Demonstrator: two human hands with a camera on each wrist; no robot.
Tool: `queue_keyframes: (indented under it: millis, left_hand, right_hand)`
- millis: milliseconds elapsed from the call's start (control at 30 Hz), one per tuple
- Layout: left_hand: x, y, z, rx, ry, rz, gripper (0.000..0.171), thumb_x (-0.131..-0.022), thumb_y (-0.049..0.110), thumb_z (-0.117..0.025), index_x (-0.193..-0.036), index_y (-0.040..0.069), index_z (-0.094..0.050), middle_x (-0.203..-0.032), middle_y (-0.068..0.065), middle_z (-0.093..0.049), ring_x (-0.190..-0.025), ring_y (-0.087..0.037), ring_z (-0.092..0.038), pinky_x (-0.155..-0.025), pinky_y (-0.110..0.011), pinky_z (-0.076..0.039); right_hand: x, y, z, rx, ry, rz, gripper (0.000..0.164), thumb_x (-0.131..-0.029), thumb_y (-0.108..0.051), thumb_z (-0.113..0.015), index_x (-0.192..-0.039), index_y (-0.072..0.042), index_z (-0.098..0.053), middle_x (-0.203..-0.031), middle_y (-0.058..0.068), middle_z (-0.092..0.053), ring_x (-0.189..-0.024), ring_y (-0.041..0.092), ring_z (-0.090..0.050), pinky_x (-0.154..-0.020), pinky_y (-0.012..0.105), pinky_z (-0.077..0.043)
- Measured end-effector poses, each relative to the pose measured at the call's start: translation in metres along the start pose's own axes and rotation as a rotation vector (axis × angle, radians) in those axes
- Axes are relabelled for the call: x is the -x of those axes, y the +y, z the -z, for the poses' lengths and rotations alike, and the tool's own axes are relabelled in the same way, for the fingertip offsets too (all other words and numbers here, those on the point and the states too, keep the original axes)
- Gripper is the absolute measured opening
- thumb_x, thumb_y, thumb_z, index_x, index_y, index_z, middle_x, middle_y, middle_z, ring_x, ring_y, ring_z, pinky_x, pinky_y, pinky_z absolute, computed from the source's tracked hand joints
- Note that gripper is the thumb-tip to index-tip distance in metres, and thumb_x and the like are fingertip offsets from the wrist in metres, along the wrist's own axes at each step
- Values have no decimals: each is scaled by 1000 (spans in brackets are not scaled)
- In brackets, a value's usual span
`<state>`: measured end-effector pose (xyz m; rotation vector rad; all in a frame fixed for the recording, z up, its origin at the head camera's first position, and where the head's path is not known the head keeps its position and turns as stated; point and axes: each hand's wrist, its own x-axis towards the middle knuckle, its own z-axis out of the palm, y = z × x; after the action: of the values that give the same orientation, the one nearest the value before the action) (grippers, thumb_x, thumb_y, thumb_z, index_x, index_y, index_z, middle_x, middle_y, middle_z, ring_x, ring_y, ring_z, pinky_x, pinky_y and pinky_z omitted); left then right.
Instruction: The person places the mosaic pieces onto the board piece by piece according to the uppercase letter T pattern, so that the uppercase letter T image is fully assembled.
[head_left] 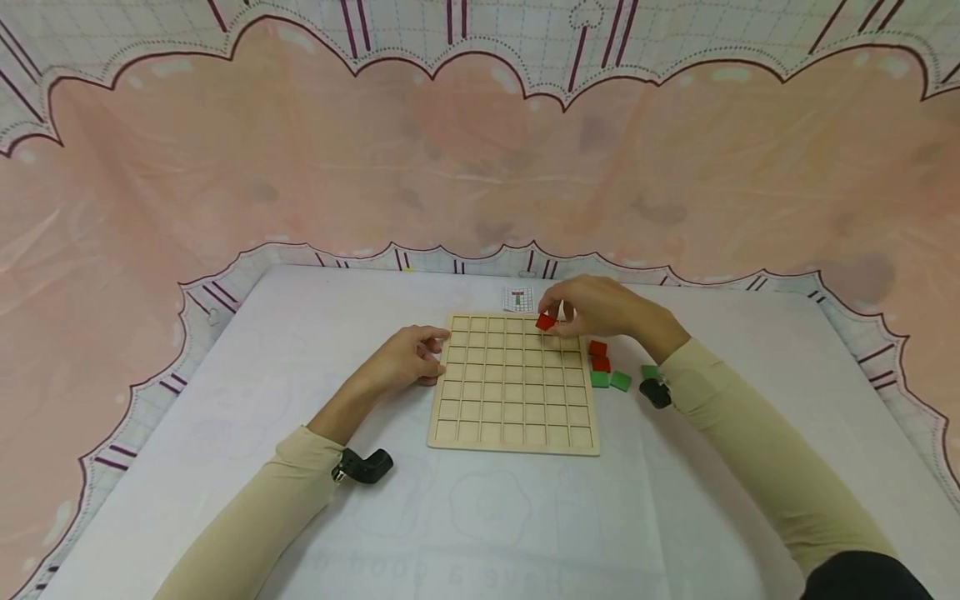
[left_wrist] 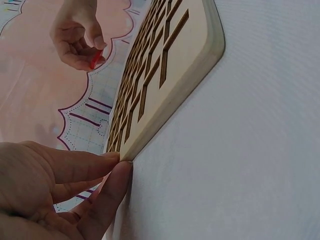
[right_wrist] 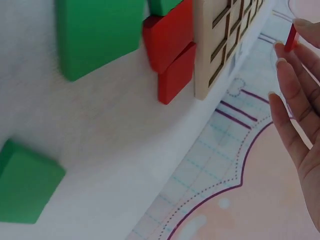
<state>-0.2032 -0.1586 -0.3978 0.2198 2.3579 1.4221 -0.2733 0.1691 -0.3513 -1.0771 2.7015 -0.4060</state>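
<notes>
a red tile (head_left: 545, 322) is hanging above the far part of the gridded board (head_left: 471, 412), with the right hand (head_left: 596, 308) pinching it between thumb and fingertips. the left hand (head_left: 408, 354) is resting its loosely bent, parted thumb and forefinger against the board's left edge. no tile is sitting in any visible cell, so the work is seemingly just beginning; two red tiles (head_left: 597, 348) and three green tiles (head_left: 619, 381) are lying unplaced to the right, while a small card (head_left: 518, 300) is lying beyond the board.

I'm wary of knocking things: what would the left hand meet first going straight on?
Most likely the flat, pale wooden grid board; the left hand seems to touch its left edge.
</notes>
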Motion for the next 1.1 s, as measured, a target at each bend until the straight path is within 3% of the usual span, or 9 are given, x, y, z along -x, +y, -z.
queue_keyframes:
  millis: [1100]
  left_hand:
    - [-1, -1, 1, 3, -2, 6, 60, -90, -11, -68, -147, -6, -47, -117, -20, -48, -86, -17, -53, -72, -28, -63]
  right_hand:
    - [-45, -25, -11, 20, -85, 124, 28, -91, -31, -76, -117, -21, -73, -99, -8, -70, -83, 12, -60, -73, 30, -53]
